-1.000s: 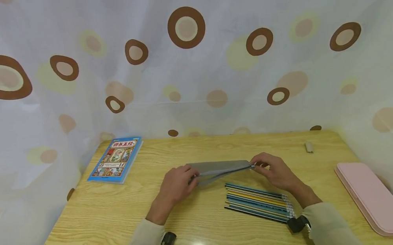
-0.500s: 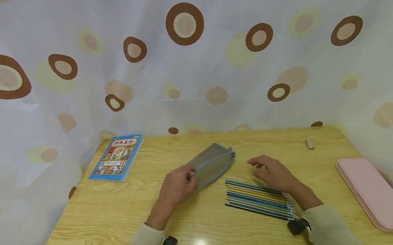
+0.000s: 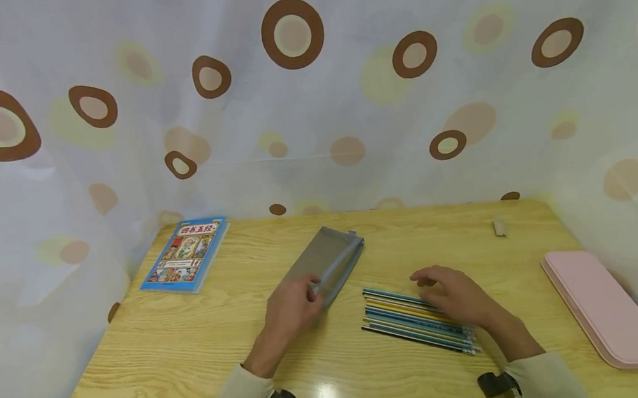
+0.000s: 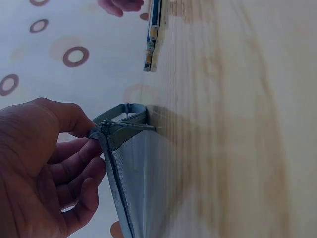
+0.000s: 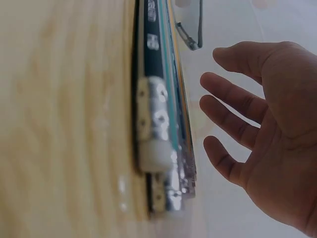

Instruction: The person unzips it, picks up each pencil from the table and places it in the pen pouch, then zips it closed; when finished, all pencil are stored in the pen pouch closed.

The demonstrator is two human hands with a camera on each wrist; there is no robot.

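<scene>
The left hand [image 3: 291, 305] pinches the near end of a grey mesh pouch [image 3: 320, 254] between thumb and forefinger, remaining fingers bent below. The pouch extends from that hand away and to the right over the counter [image 3: 156, 362]; its contents cannot be made out. The pencils [image 3: 402, 320] lie side by side to the right of the pouch, apart from it, eraser ends to the right. The right hand [image 3: 458, 294], fingers spread and slightly bent, is held just beside the pencils, with a gap visible in the right wrist view. A pink case [image 3: 609, 309] lies closed at far right, contents hidden. Both hands reach in from the near side.
</scene>
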